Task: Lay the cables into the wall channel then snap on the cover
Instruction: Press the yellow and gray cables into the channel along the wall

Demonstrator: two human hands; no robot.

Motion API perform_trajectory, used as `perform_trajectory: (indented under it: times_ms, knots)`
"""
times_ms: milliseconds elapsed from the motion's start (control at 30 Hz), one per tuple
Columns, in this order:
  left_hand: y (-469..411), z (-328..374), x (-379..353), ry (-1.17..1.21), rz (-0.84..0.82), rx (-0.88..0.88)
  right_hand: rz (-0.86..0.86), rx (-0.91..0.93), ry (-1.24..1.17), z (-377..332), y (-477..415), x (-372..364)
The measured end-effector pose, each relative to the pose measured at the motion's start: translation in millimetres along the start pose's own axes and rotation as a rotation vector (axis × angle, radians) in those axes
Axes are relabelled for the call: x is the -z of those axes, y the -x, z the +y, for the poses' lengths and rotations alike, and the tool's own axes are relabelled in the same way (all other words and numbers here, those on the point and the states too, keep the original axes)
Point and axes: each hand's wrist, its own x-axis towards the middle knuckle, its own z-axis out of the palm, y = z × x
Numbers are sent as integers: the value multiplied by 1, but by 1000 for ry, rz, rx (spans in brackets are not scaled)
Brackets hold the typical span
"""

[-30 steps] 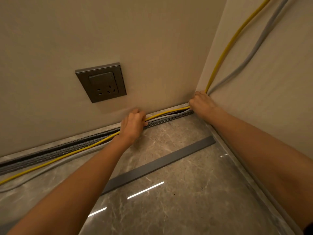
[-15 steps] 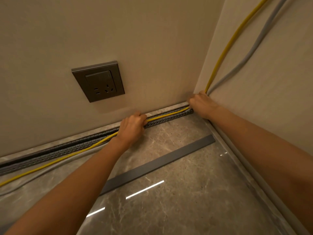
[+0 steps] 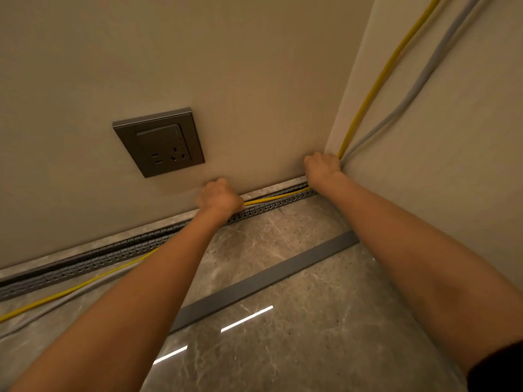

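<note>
The left hand (image 3: pixel 219 198) has slid rightward past the dark wall socket (image 3: pixel 159 142), clamped on the yellow round cable (image 3: pixel 276 197), seating more into the grey slotted plastic channel (image 3: pixel 271 205); the right hand (image 3: pixel 322 166) stays fisted on it at the corner.

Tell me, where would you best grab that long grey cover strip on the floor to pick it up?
Probably near the middle of the cover strip, from above, pinching across its two long edges. It lies flat on the floor, long and narrow, so a mid-length hold should keep it level rather than drooping at one end.
</note>
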Motion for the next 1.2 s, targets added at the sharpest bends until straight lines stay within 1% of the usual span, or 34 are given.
perform_trajectory:
  times_ms: [67,133,233,300,367,400,433,467,533,567,667,733,800,933,1000,1067,1133,1200]
  knots:
    - [1,-1,-1,-35,35,-34,6,-3,-15,-2,-1,-2]
    - [5,-3,-5,-120,82,-128,18,-1,-31,-1,0,-4]
    - [22,-8,-14,-278,171,-356,39,28,-46,5,4,-7]
    - [30,-12,-19,-371,185,-501,14,59,-71,10,7,-8]
    - [34,-16,-20,-429,193,-581,-11,100,-92,15,10,-8]
    - [36,-17,-19,-442,245,-650,-4,123,-86,17,12,-8]
    - [38,-18,-17,-465,263,-732,25,149,-58,20,14,-9]
    - [38,-17,-16,-516,277,-772,73,174,-5,22,16,-9]
    - [36,-16,-17,-528,291,-773,168,209,131,26,19,-11]
    - [34,-15,-20,-507,263,-771,187,215,181,27,20,-12]
    - [36,-15,-24,-511,267,-826,185,192,228,24,19,-16]
    - [37,-17,-26,-462,287,-847,186,163,231,21,17,-17]
    - [36,-21,-28,-434,291,-864,172,144,210,18,15,-17]
    - [34,-30,-28,-471,291,-862,155,126,172,17,14,-16]
    - [34,-33,-26,-486,256,-854,161,125,130,17,15,-18]
    - [31,-34,-27,-496,257,-853,150,120,72,18,17,-19]
    - [29,-34,-31,-460,233,-820,128,117,9,17,20,-23]
    - [27,-36,-36,-445,314,-800,118,115,-69,13,23,-28]
